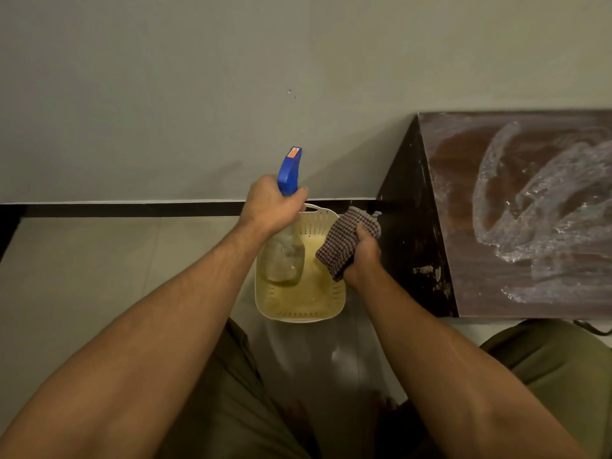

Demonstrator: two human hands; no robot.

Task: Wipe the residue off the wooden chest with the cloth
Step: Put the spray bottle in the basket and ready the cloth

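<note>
Items in view: one spray bottle (290, 170), one cloth (347, 240), one basket (299, 318), one wooden chest (543, 299). The person's left hand (271, 207) wraps the bottle neck. The right hand (362, 256) clutches the bunched cloth above the basket. The chest stands at right against the wall, its top streaked with white residue (530, 207). Open floor (99, 276) lies to the left.

One each: cloth (344, 243), spray bottle (291, 170), basket (298, 308), seemingly chest (463, 154).

Your left arm: bare, reaching forward, forearm angled inward. Left hand (271, 207): fingers curled round the neck of a spray bottle (289, 170). Your right arm: bare, reaching forward, angled inward. Right hand (362, 260): gripping a bunched cloth (347, 238). Hands near, not touching.
</note>
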